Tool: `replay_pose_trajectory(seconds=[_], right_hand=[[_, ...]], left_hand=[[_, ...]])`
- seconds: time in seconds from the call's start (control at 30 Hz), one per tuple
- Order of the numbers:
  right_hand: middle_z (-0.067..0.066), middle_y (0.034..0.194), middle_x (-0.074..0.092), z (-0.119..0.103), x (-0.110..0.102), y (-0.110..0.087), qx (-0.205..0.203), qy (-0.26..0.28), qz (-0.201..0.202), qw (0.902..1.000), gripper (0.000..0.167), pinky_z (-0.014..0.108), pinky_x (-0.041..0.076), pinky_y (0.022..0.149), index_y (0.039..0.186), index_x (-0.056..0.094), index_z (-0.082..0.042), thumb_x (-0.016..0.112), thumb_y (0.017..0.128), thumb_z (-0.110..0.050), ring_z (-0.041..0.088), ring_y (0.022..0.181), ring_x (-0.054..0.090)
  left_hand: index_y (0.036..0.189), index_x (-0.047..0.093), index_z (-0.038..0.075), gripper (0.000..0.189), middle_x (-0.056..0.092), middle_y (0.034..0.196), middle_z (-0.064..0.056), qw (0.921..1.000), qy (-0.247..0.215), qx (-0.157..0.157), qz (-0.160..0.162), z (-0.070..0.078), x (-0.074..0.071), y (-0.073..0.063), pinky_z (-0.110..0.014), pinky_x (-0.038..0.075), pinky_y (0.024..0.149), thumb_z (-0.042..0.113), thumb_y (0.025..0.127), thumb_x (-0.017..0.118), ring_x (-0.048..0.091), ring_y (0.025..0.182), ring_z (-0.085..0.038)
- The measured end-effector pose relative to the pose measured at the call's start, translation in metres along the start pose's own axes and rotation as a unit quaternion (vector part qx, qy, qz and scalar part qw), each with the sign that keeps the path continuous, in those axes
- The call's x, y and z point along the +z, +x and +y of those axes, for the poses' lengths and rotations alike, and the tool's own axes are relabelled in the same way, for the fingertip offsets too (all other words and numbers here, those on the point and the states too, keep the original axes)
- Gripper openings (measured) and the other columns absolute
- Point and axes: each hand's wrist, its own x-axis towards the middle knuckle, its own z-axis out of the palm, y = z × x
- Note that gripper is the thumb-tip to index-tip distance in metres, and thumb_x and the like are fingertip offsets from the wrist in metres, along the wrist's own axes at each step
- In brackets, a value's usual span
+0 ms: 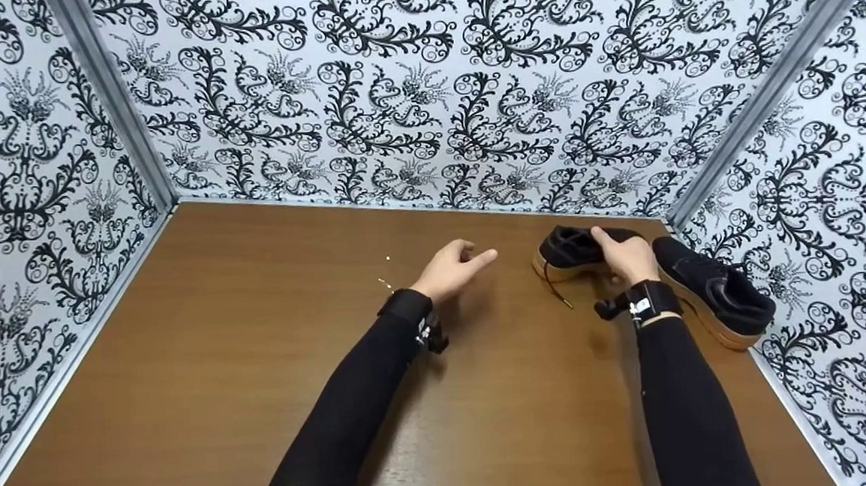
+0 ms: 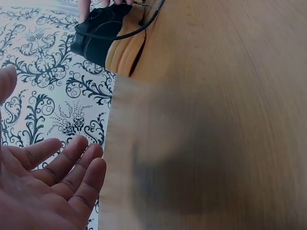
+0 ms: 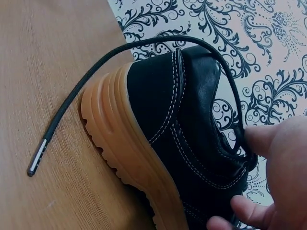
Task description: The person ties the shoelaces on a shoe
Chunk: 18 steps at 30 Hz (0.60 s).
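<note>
My right hand grips a black shoe by its upper, near the lacing. White stitching and a thick tan ridged sole show in the right wrist view. From the shoe a loose black lace arcs over the heel, its metal tip hanging out past the sole. A second black shoe, also tan-soled, lies just right of that hand along the side wall. Away to the left, my left hand is held over the table with nothing in it, its fingers loosely bent and spread.
The brown wooden table is bounded by panels with a black-and-white scroll pattern. Grey metal posts stand at the corners. Small bright specks show on the tabletop near the left wrist.
</note>
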Motion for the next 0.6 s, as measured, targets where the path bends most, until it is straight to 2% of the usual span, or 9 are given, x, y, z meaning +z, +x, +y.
replay_pose_trajectory(seconds=[0.1,0.23,0.3,0.33,0.47,0.53,0.6], right_hand=[[0.018,0.081,0.070,-0.003,0.000,0.001,0.016,0.023,-0.022,0.9994,0.077,0.032,0.059,0.058,0.108,0.067,0.008,0.057,0.107,-0.068,0.024,0.059,0.072],[0.006,0.071,0.061,-0.007,0.002,0.003,0.043,0.036,-0.042,0.9976,0.066,0.031,0.057,0.055,0.108,0.066,0.006,0.060,0.108,-0.060,0.018,0.056,0.064],[0.002,0.066,0.059,-0.010,0.002,0.005,0.051,0.036,-0.048,0.9969,0.059,0.031,0.058,0.055,0.105,0.065,0.003,0.061,0.107,-0.056,0.019,0.057,0.066],[0.002,0.066,0.060,-0.011,0.002,0.006,0.055,0.038,-0.051,0.9964,0.058,0.031,0.058,0.056,0.107,0.065,0.004,0.061,0.107,-0.054,0.019,0.057,0.067],[0.014,0.083,0.074,-0.014,0.002,0.012,0.062,0.048,-0.056,0.9953,0.062,0.033,0.064,0.058,0.128,0.063,0.014,0.062,0.105,-0.044,0.023,0.063,0.076],[0.016,0.086,0.075,-0.014,0.003,0.015,0.064,0.045,-0.053,0.9955,0.062,0.033,0.065,0.058,0.130,0.062,0.015,0.062,0.104,-0.041,0.022,0.062,0.076],[0.013,0.081,0.075,-0.013,0.002,0.016,0.061,0.025,-0.048,0.9967,0.057,0.032,0.064,0.056,0.125,0.064,0.013,0.061,0.103,-0.040,0.020,0.058,0.075]], left_hand=[[0.154,0.056,-0.006,0.079,0.069,0.140,-0.022,1.0000,0.006,-0.002,-0.005,0.000,0.002,0.000,-0.045,0.052,0.113,0.057,0.108,0.065,0.067,0.129,-0.034],[0.154,0.056,-0.005,0.077,0.068,0.143,-0.023,0.9998,0.016,-0.007,-0.009,0.001,0.004,0.001,-0.045,0.051,0.115,0.057,0.109,0.064,0.066,0.132,-0.034],[0.154,0.056,-0.005,0.077,0.068,0.144,-0.023,0.9997,0.020,-0.009,-0.010,0.001,0.005,0.003,-0.045,0.051,0.115,0.058,0.109,0.064,0.066,0.132,-0.034],[0.154,0.057,-0.005,0.077,0.068,0.144,-0.023,0.9997,0.022,-0.009,-0.009,0.002,0.005,0.003,-0.045,0.051,0.115,0.057,0.109,0.064,0.066,0.132,-0.034],[0.153,0.057,-0.005,0.078,0.068,0.143,-0.023,0.9995,0.028,-0.006,-0.012,0.004,0.008,0.003,-0.045,0.051,0.115,0.058,0.109,0.064,0.066,0.131,-0.034],[0.153,0.057,-0.006,0.079,0.067,0.144,-0.024,0.9995,0.029,-0.004,-0.013,0.006,0.009,0.003,-0.045,0.050,0.115,0.058,0.109,0.063,0.065,0.131,-0.034],[0.154,0.056,-0.006,0.079,0.067,0.145,-0.024,0.9994,0.030,-0.003,-0.017,0.006,0.010,0.002,-0.045,0.050,0.116,0.059,0.109,0.063,0.065,0.132,-0.034]])
